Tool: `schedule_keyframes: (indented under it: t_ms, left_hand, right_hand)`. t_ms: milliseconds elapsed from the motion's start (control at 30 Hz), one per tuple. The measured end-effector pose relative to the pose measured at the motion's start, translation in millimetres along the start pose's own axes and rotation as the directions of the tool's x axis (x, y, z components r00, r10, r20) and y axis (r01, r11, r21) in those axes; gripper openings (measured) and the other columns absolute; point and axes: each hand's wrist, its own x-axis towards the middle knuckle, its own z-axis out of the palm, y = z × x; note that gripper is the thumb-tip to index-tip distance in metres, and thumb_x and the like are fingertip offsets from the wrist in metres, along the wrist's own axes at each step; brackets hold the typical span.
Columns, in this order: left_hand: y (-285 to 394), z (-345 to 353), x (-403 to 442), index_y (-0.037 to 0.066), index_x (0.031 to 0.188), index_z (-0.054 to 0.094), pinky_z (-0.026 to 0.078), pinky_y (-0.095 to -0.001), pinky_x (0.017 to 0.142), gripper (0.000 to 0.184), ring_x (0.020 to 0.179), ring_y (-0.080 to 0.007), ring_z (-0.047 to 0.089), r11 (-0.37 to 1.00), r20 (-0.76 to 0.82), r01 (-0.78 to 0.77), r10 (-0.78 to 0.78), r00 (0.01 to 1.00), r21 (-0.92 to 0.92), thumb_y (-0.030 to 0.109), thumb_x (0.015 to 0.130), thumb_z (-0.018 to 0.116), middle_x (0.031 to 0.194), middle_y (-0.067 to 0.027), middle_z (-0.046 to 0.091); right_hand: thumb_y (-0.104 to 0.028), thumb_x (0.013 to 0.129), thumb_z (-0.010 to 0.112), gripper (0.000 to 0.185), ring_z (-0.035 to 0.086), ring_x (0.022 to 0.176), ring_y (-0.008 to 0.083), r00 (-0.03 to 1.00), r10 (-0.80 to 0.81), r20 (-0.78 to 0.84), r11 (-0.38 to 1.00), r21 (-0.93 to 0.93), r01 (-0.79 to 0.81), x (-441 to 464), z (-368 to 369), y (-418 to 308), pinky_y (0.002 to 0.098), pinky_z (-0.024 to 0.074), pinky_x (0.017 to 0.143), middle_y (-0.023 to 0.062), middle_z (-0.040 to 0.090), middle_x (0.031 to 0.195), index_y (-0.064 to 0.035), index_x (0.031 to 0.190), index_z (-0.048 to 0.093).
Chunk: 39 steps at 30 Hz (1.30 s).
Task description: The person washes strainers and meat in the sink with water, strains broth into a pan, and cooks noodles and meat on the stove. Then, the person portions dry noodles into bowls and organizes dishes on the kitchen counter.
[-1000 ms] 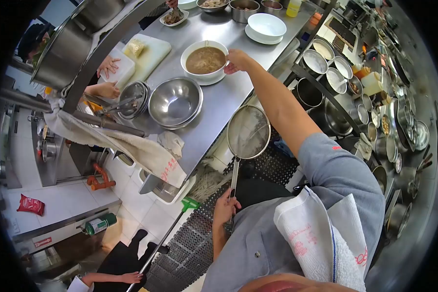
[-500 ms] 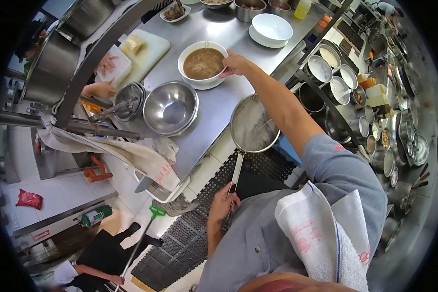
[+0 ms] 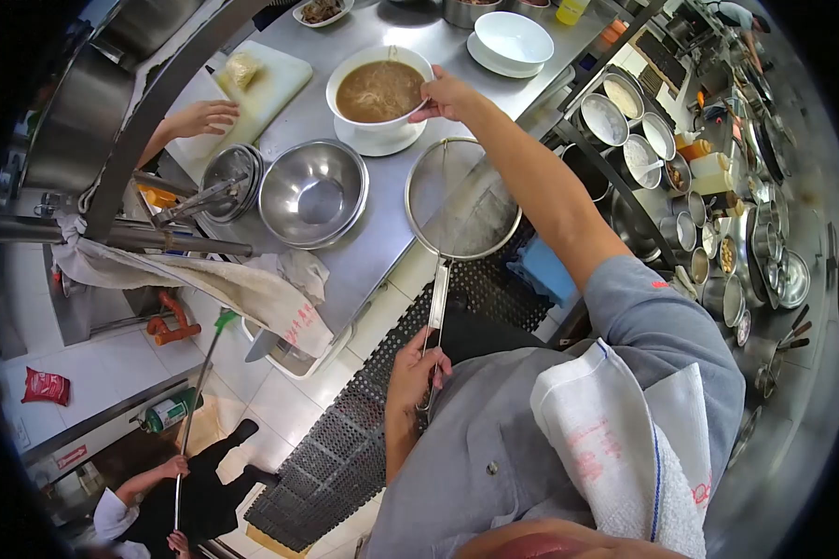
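Observation:
My right hand (image 3: 446, 95) grips the right rim of a white bowl (image 3: 334, 93) of brown soup with pale strands in it. Beneath the bowl is a white plate (image 3: 379, 140) on the steel table; a gap seems to show between them at the front. My left hand (image 3: 418, 371) is closed round the long metal handle of a round mesh strainer (image 3: 461, 200). The strainer's mesh is beside the table edge, below my right forearm. Just left of the bowl stand nested steel mixing bowls (image 3: 314, 196).
Another person's hand (image 3: 205, 118) is at a cutting board (image 3: 284, 79) across the steel table (image 3: 405, 20). White dishes (image 3: 513, 42) stand at the back. Pots (image 3: 606, 119) line the right side. Below left, a person (image 3: 186, 494) holds a mop-like pole (image 3: 194, 410).
My right hand has raised the bowl slightly off its plate, so more of the plate shows. The strainer has shifted up and left. The other person's hand and the pole have moved.

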Motion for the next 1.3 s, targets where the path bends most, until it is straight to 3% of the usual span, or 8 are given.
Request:
schedule_keyframes:
  t_ms: [167, 267, 367, 833, 933, 1100, 1167, 1300]
  left_hand:
    - [24, 8, 3, -0.001, 0.131, 0.041, 0.039, -0.0223, 0.041, 0.048, 0.043, -0.0101, 0.047, 0.999, 0.001, -0.035, 0.035, 0.999, 0.004, 0.003, 0.084, 0.047, 0.061, -0.0081, 0.056]
    - [34, 8, 10, -0.001, 0.132, 0.040, 0.040, -0.0228, 0.040, 0.050, 0.043, -0.0104, 0.047, 0.998, 0.032, -0.051, 0.052, 0.998, -0.024, 0.002, 0.084, 0.048, 0.061, -0.0082, 0.055]
    - [49, 12, 21, 0.000, 0.134, 0.038, 0.040, -0.0232, 0.040, 0.051, 0.043, -0.0106, 0.046, 0.998, 0.054, -0.067, 0.066, 0.996, 0.020, 0.002, 0.084, 0.048, 0.061, -0.0082, 0.055]
    - [85, 54, 68, -0.003, 0.133, 0.034, 0.041, -0.0227, 0.040, 0.048, 0.043, -0.0088, 0.046, 0.968, 0.338, -0.111, 0.029, 0.941, 0.226, 0.008, 0.089, 0.050, 0.063, -0.0087, 0.056]
    - [74, 69, 92, -0.004, 0.134, 0.032, 0.041, -0.0232, 0.040, 0.049, 0.043, -0.0094, 0.046, 0.953, 0.427, -0.097, -0.038, 0.904, 0.289, 0.005, 0.089, 0.049, 0.063, -0.0092, 0.056]
    - [67, 107, 122, -0.002, 0.131, 0.038, 0.041, -0.0224, 0.040, 0.044, 0.043, -0.0081, 0.045, 0.891, 0.534, -0.095, -0.177, 0.827, 0.443, 0.004, 0.088, 0.049, 0.064, -0.0078, 0.057]
    - [67, 124, 126, -0.001, 0.128, 0.042, 0.041, -0.0214, 0.041, 0.040, 0.043, -0.0073, 0.045, 0.892, 0.568, -0.138, -0.150, 0.810, 0.431, 0.004, 0.088, 0.048, 0.065, -0.0071, 0.057]
    - [75, 170, 130, 0.000, 0.129, 0.039, 0.040, -0.0212, 0.041, 0.042, 0.043, -0.0073, 0.045, 0.859, 0.630, -0.147, -0.232, 0.741, 0.490, 0.003, 0.088, 0.048, 0.065, -0.0069, 0.057]
  right_hand:
    - [0.012, 0.075, 0.041, 0.071, 0.061, 0.088, 0.0444, 0.999, -0.027, -0.018, 1.000, 0.010, 0.028, -15, -11, -29, 0.0458, 0.0614, 0.065, 0.0229, 0.039, 0.126, -0.0098, 0.138, 0.016]
    - [0.010, 0.077, 0.041, 0.067, 0.064, 0.081, 0.0411, 0.997, -0.053, -0.053, 0.998, -0.029, 0.051, -43, -12, -54, 0.0368, 0.0614, 0.063, 0.0222, 0.049, 0.118, -0.0145, 0.136, 0.023]
    - [0.013, 0.076, 0.040, 0.071, 0.061, 0.090, 0.0430, 0.997, -0.067, -0.029, 0.998, -0.016, 0.066, -70, -24, -73, 0.0436, 0.0616, 0.066, 0.0234, 0.041, 0.125, -0.0118, 0.138, 0.016]
    - [0.010, 0.078, 0.044, 0.056, 0.063, 0.089, 0.0340, 0.912, -0.257, -0.318, 0.964, -0.022, 0.264, -274, -129, -87, 0.0407, 0.0615, 0.068, 0.0172, 0.050, 0.115, -0.0081, 0.130, 0.033]
    - [0.007, 0.078, 0.043, 0.061, 0.067, 0.073, 0.0265, 0.838, -0.297, -0.458, 0.948, -0.040, 0.315, -340, -145, -83, 0.0314, 0.0612, 0.062, 0.0148, 0.057, 0.108, -0.0133, 0.135, 0.032]
    - [0.007, 0.078, 0.043, 0.060, 0.067, 0.077, 0.0299, 0.749, -0.368, -0.551, 0.909, -0.041, 0.416, -455, -194, -56, 0.0351, 0.0616, 0.065, 0.0166, 0.055, 0.112, -0.0082, 0.134, 0.030]
    - [0.000, 0.082, 0.050, 0.058, 0.066, 0.079, 0.0326, 0.605, -0.310, -0.733, 0.921, -0.073, 0.383, -507, -198, -46, 0.0485, 0.0581, 0.067, 0.0184, 0.059, 0.109, -0.0147, 0.136, 0.034]
    - [0.003, 0.083, 0.047, 0.054, 0.066, 0.083, 0.0308, 0.387, -0.233, -0.892, 0.918, -0.071, 0.390, -610, -190, -23, 0.0458, 0.0592, 0.065, 0.0175, 0.058, 0.108, -0.0135, 0.133, 0.036]
